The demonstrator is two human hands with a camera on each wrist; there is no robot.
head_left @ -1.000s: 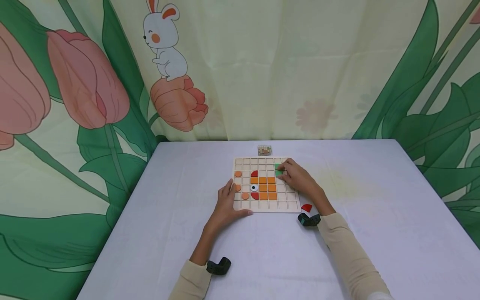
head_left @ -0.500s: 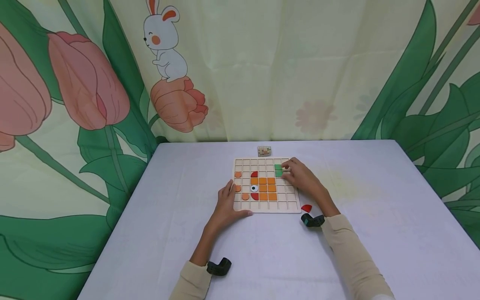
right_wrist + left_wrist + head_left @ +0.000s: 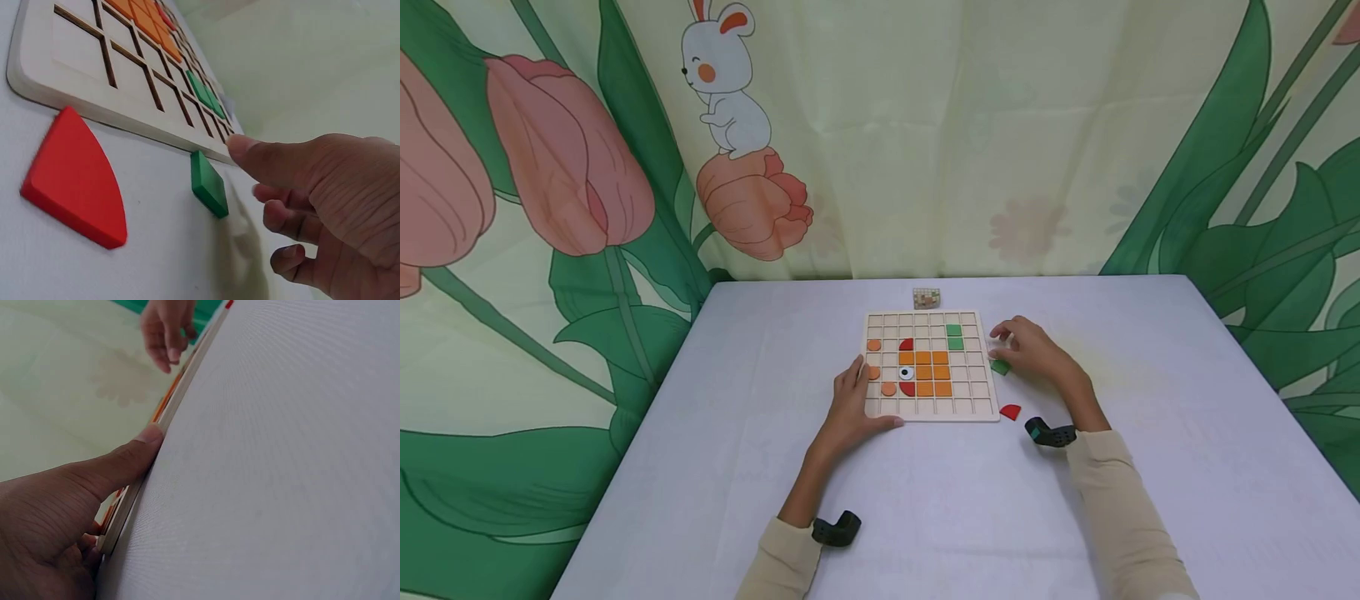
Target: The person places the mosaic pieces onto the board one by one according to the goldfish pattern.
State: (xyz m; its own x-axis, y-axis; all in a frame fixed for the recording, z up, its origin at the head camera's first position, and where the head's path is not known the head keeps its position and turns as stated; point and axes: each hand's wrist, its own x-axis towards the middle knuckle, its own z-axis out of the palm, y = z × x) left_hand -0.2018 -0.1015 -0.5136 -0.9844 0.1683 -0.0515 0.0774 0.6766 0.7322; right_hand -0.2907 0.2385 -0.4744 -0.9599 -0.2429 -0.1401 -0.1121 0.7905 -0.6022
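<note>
A pale wooden grid board (image 3: 967, 408) lies flat on the table. My left hand (image 3: 848, 414) holds its near left corner; in the left wrist view the thumb (image 3: 128, 464) lies along the front edge, the other fingers partly hidden behind the corner. Beyond the right edge hovers my right hand (image 3: 1033, 350), thumb and fingers apart, nothing between them. Just under it a loose green square tile (image 3: 209, 185) rests on the cloth beside the board. Nearer lies a red quarter-round tile (image 3: 75, 181) by the board's near right corner. Two green squares (image 3: 954, 337) sit in the upper right cells.
Orange squares (image 3: 933, 373), red quarter-rounds (image 3: 907, 388), an eye tile (image 3: 906, 372) and orange discs (image 3: 889, 388) fill other cells. Behind the board stands a small patterned block or card (image 3: 927, 297). White cloth covers the table (image 3: 955, 508); a printed curtain (image 3: 887, 167) hangs behind.
My right hand has left the green squares on the board and moved right, off the edge, to above the loose green tile. The left hand stays on the board.
</note>
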